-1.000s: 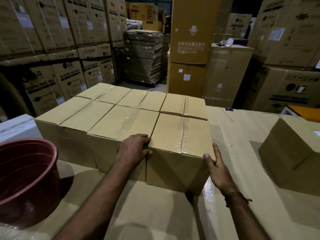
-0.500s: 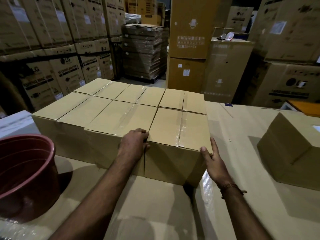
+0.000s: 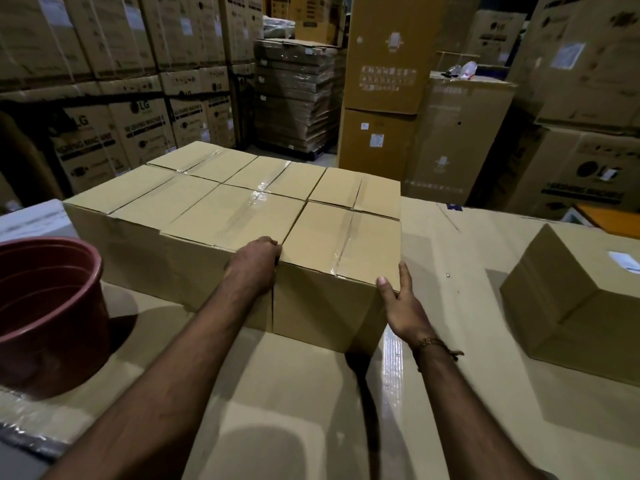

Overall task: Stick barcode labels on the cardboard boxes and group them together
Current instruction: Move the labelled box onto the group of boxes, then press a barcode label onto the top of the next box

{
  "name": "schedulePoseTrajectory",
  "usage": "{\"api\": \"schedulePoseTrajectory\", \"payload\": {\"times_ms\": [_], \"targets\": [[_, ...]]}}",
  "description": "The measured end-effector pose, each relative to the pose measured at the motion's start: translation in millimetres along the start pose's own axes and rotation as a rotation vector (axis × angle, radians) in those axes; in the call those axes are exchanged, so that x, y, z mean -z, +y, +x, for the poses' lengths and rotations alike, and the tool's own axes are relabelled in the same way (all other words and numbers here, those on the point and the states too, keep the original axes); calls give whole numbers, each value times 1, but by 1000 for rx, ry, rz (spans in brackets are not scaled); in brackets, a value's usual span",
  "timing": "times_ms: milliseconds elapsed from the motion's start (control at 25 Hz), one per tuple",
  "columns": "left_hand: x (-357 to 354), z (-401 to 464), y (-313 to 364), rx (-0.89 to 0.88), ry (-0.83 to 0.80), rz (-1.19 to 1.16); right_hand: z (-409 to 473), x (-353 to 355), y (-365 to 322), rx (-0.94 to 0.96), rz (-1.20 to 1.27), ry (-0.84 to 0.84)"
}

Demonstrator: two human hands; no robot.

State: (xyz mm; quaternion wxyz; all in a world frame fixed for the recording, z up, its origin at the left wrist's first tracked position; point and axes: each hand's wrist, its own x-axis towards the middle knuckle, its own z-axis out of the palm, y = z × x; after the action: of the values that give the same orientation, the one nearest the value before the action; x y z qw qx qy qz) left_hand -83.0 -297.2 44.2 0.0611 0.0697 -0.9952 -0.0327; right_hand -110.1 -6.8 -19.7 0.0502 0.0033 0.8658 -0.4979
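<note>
Near-right box (image 3: 341,271) sits at the near right corner of the grouped block of cardboard boxes (image 3: 221,202) on the bench (image 3: 450,244), flush against its left neighbour and the box behind it. Left hand (image 3: 254,263) is on the near top edge right at the seam between this box and the neighbour, fingers curled over the edge — cannot tell how firmly it grips. Right hand (image 3: 403,299) lies flat on the right side face near the top corner, fingers straight, thumb on the near corner edge; pressing, not gripping. Handling, as a guess: stiff corrugated shell, taped top seam, probably light to moderate since it sits square under flat-hand pressure. Bench surface is cardboard with glossy tape strips — should slide easily, so push low on the side faces rather than at the top rim to avoid tipping. Tape on the lid looks slick; palms on bare cardboard will hold better. Corners are the crush risk. One more box (image 3: 568,306) stands well apart at the right with a white label (image 3: 623,260) on its top; it is not yet grouped. A dark red bucket (image 3: 48,306) sits near left, clear of the block.
</note>
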Motion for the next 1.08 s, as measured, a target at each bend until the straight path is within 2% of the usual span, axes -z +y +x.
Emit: {"api": "schedulePoseTrajectory", "payload": {"times_ms": [200,320,440,640,840,1080], "targets": [[6,-3,19,4,-81,83,-3,3,-5,-32,-76,1],[12,-4,42,-30,53,42,-5,3,-9,-55,-124,23],[20,-2,66,-79,219,-159,-3,4,-13,-57,-215,29],[31,3,99,-157,310,-303,-25,19,-6,-63,-223,133],[24,4,141,-206,308,-371,-45,70,29,-98,-123,215],[7,8,231,-296,286,-387,-42,164,82,-102,-122,386]]}}
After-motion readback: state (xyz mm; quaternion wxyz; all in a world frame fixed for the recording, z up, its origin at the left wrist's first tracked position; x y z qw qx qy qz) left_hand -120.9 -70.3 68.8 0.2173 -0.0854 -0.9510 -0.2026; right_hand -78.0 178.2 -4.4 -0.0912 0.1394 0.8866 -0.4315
